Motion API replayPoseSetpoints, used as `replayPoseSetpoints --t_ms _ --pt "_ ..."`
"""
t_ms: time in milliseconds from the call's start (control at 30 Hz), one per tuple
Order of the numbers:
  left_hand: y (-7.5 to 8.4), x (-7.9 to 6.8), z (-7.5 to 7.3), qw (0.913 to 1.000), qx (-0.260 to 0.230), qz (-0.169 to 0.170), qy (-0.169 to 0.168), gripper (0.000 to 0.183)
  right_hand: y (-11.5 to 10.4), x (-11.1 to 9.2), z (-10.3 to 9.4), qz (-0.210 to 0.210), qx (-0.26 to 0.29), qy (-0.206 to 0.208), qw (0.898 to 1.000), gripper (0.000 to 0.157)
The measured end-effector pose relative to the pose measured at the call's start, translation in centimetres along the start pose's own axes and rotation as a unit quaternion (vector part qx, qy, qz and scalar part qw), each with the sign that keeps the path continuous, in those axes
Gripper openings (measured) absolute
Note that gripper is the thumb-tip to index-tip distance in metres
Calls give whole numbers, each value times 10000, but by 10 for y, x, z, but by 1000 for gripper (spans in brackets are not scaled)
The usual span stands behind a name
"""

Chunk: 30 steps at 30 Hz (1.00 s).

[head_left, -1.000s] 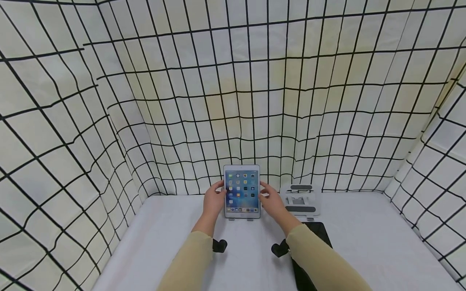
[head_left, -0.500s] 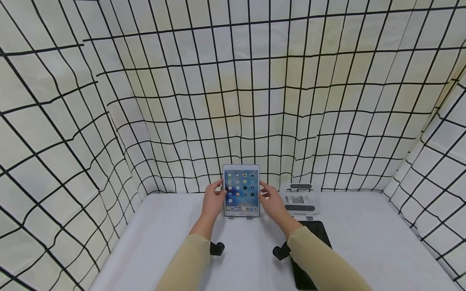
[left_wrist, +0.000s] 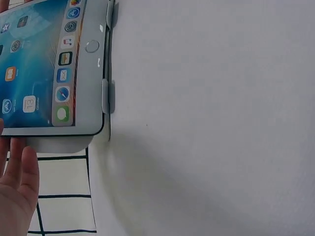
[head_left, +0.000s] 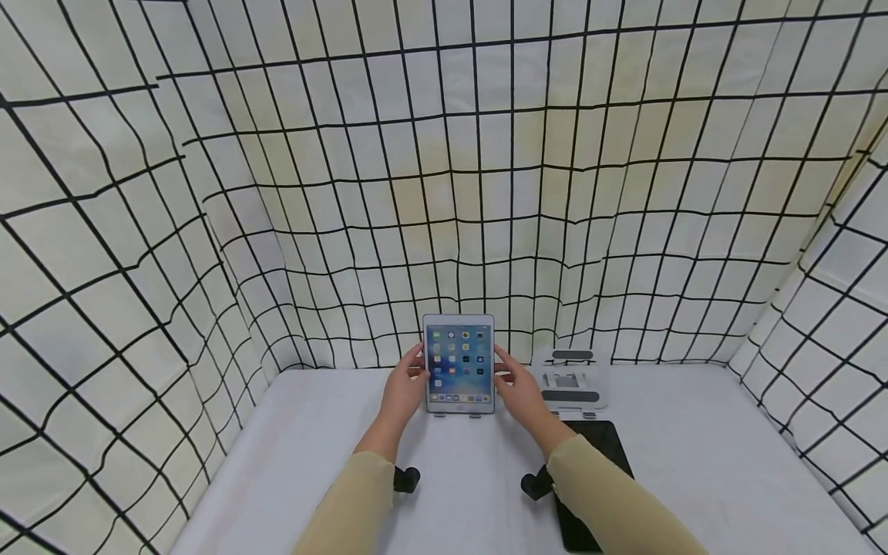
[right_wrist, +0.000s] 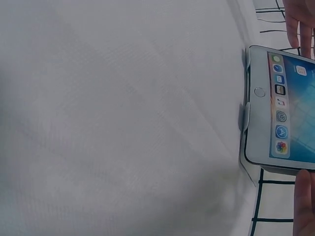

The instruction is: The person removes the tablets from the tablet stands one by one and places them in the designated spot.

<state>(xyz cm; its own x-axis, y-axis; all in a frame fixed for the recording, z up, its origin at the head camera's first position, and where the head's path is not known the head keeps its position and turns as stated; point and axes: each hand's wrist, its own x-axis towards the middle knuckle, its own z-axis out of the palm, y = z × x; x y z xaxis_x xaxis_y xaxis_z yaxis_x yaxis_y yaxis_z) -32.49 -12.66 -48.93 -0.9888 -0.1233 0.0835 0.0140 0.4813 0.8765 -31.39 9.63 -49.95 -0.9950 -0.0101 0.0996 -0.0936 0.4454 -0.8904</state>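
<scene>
A white tablet (head_left: 459,362) with its screen lit and rows of app icons stands propped nearly upright near the back of the white table. Two small grey lips of a stand (left_wrist: 105,96) catch its bottom edge, and the stand's pale back plate shows behind it. My left hand (head_left: 404,389) holds the tablet's left side, thumb at the front edge and fingers toward the back. On the opposite side my right hand (head_left: 519,389) grips the right edge, its thumb tip against the side in the right wrist view.
To the right, a white stand (head_left: 572,383) with dark pads leans at the back of the table. A flat black tablet-like slab (head_left: 605,443) lies partly under the right forearm. White walls (head_left: 486,193) with a black grid surround the table.
My left hand and forearm have shifted slightly left and down along the tablet's side. The right hand and the tablet look nearly unmoved.
</scene>
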Motion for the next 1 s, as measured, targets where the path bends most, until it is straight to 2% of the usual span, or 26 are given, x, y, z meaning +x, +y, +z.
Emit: replayPoseSetpoints --t_ms 167,400,600,1000 --pt "-2 0 -2 9995 268 50 -175 63 3 3 1 19 95 106 9999 62" --pt "-7 1 -3 9984 540 155 -117 65 0 2 1 21 24 167 9999 59" --pt "-9 2 -1 9989 412 204 -8 65 2 6 1 63 -114 229 9997 58" --pt "-10 2 0 9989 371 229 160 65 3 8 4 91 87 298 9995 57"
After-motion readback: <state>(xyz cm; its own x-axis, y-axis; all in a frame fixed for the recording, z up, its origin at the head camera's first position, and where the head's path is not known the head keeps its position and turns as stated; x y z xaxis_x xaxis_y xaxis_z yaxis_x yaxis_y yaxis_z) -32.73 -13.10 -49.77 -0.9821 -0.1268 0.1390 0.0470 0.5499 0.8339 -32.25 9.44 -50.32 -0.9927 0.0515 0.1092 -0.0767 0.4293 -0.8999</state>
